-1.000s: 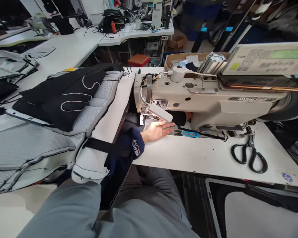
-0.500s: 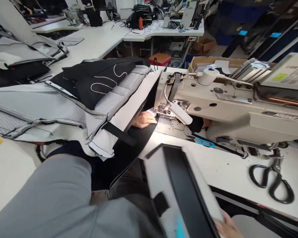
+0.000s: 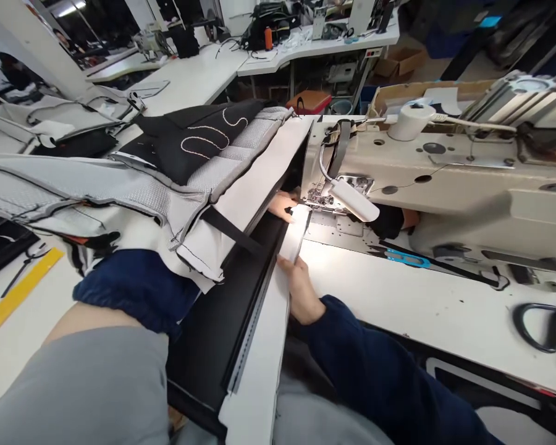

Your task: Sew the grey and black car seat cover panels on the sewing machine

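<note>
My left hand [image 3: 283, 205] is beside the sewing machine's needle area, its fingers closed on the far end of a white-backed strip [image 3: 264, 346]. That forearm passes beneath a grey and white sewn seat cover [image 3: 141, 201], which hides part of it. My right hand [image 3: 302, 287] pinches the strip's right edge between thumb and fingers, a little nearer to me. The strip lies along a smooth black panel [image 3: 213, 334], which slopes down over my lap. Above the left hand, the machine's presser foot area [image 3: 317, 198] is lit by a small white lamp [image 3: 354, 199].
The sewing machine [image 3: 449, 185] fills the right side. Blue thread snips [image 3: 405, 256] lie on the white table [image 3: 398, 296], with black-handled scissors [image 3: 540, 327] at the right edge. A yellow strip [image 3: 21, 296] lies at left. Behind stand a red-topped stool [image 3: 309, 101] and a cardboard box [image 3: 401, 65].
My right hand has brought the white-backed strip up from the lower right and laid it along the black panel. The left hand now grips its far end. The view has shifted slightly right.
</note>
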Action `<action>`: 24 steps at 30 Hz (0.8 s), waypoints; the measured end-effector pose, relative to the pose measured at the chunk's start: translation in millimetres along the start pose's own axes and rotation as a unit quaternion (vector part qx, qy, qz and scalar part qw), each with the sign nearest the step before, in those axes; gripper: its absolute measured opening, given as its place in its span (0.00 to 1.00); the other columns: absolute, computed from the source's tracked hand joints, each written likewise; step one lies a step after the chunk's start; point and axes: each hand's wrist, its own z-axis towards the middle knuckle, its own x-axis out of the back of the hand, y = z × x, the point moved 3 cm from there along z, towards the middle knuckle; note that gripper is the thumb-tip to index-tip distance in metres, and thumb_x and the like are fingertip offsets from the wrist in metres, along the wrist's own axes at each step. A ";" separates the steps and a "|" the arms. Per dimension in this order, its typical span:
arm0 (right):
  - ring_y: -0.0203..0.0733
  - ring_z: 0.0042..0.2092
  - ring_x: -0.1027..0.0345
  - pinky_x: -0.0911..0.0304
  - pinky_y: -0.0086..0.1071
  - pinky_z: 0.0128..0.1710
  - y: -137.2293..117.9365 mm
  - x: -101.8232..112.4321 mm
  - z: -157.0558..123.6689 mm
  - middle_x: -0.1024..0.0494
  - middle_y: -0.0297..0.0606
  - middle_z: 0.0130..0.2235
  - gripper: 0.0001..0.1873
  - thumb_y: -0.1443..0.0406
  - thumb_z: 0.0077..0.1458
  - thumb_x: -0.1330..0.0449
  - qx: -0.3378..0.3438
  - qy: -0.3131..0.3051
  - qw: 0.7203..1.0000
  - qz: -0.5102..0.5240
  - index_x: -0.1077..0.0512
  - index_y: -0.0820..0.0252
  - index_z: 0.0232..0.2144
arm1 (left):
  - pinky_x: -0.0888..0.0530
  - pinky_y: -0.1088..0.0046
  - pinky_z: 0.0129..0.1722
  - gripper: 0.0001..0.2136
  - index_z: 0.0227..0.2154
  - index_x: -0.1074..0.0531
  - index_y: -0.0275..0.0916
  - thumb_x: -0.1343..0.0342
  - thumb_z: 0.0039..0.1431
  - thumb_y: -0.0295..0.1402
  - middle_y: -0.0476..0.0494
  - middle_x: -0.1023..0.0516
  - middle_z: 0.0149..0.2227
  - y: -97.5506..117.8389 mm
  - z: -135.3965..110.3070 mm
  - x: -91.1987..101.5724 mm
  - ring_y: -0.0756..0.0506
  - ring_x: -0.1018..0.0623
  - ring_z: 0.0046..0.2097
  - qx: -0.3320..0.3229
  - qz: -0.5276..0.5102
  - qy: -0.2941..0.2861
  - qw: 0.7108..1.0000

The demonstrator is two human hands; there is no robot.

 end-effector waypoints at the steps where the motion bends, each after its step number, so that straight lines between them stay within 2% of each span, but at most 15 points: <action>1: 0.52 0.37 0.23 0.26 0.42 0.36 8.3 -2.6 -1.1 0.18 0.39 0.38 0.27 0.61 0.42 0.33 -0.008 0.012 1.000 0.012 0.30 0.60 0.47 | 0.32 0.66 0.57 0.28 0.53 0.27 0.38 0.38 0.52 0.49 0.40 0.26 0.55 0.0 -0.8 -0.4 0.38 0.27 0.56 -0.013 0.015 -0.007 1.000; 4: 0.52 0.40 0.23 0.25 0.43 0.40 28.8 -5.0 -6.1 0.19 0.40 0.42 0.29 0.59 0.43 0.34 -0.017 0.022 0.999 0.032 0.32 0.58 0.49 | 0.38 0.64 0.63 0.35 0.63 0.38 0.32 0.40 0.56 0.45 0.34 0.36 0.63 1.2 -7.4 -7.0 0.35 0.35 0.63 -0.040 0.046 0.018 0.998; 7: 0.52 0.46 0.25 0.28 0.46 0.49 43.6 -9.4 -1.7 0.21 0.42 0.47 0.30 0.57 0.44 0.34 0.021 -0.003 0.999 0.024 0.34 0.56 0.50 | 0.40 0.61 0.65 0.39 0.66 0.45 0.29 0.40 0.58 0.45 0.29 0.40 0.65 0.5 -13.8 -13.0 0.34 0.38 0.65 -0.042 0.054 0.037 0.997; 10: 0.51 0.54 0.29 0.35 0.49 0.58 54.8 -13.6 11.8 0.23 0.45 0.52 0.29 0.56 0.46 0.35 0.086 -0.018 0.996 -0.014 0.36 0.56 0.50 | 0.40 0.55 0.64 0.37 0.65 0.42 0.31 0.38 0.58 0.45 0.29 0.36 0.63 1.1 -18.2 -13.2 0.32 0.35 0.63 -0.055 0.080 0.053 0.994; 13: 0.51 0.54 0.30 0.37 0.51 0.60 64.0 -12.0 15.7 0.25 0.47 0.53 0.27 0.53 0.51 0.38 0.119 -0.047 0.990 -0.061 0.37 0.56 0.50 | 0.44 0.50 0.66 0.30 0.62 0.35 0.35 0.40 0.60 0.44 0.31 0.34 0.62 8.0 -26.7 -16.8 0.33 0.35 0.63 -0.077 0.104 0.121 0.984; 16: 0.51 0.55 0.30 0.38 0.51 0.61 68.2 -4.3 5.3 0.25 0.47 0.53 0.26 0.53 0.55 0.40 0.152 -0.074 0.979 -0.116 0.37 0.56 0.53 | 0.45 0.52 0.66 0.17 0.54 0.29 0.37 0.51 0.68 0.38 0.34 0.30 0.60 20.1 -37.5 -32.4 0.38 0.33 0.63 -0.119 0.087 0.165 0.975; 18: 0.51 0.57 0.33 0.41 0.51 0.63 67.0 0.9 -2.0 0.27 0.47 0.55 0.28 0.52 0.58 0.41 0.176 -0.085 0.969 -0.148 0.37 0.56 0.57 | 0.41 0.56 0.64 0.18 0.52 0.27 0.38 0.60 0.70 0.33 0.37 0.27 0.57 26.1 -41.3 -43.6 0.42 0.30 0.60 -0.139 0.051 0.162 0.975; 19: 0.51 0.58 0.34 0.42 0.50 0.63 64.9 3.0 -4.1 0.27 0.47 0.56 0.29 0.52 0.59 0.42 0.181 -0.093 0.966 -0.158 0.38 0.55 0.59 | 0.39 0.58 0.62 0.19 0.52 0.28 0.37 0.62 0.70 0.33 0.37 0.26 0.56 28.1 -41.8 -47.3 0.42 0.29 0.59 -0.144 0.032 0.160 0.976; 22: 0.51 0.57 0.33 0.38 0.49 0.61 51.0 11.4 -5.1 0.27 0.47 0.55 0.31 0.50 0.63 0.47 0.174 -0.128 0.960 -0.178 0.42 0.55 0.63 | 0.35 0.59 0.59 0.22 0.57 0.32 0.33 0.55 0.67 0.42 0.32 0.30 0.59 31.4 -40.0 -49.5 0.39 0.30 0.59 -0.148 -0.006 0.171 0.974; 24: 0.50 0.59 0.35 0.38 0.48 0.61 36.7 20.3 -3.9 0.28 0.47 0.57 0.30 0.50 0.66 0.52 0.175 -0.180 0.940 -0.231 0.43 0.56 0.64 | 0.35 0.58 0.59 0.27 0.59 0.34 0.31 0.52 0.65 0.46 0.30 0.32 0.60 33.0 -38.1 -48.4 0.37 0.31 0.59 -0.144 -0.006 0.173 0.974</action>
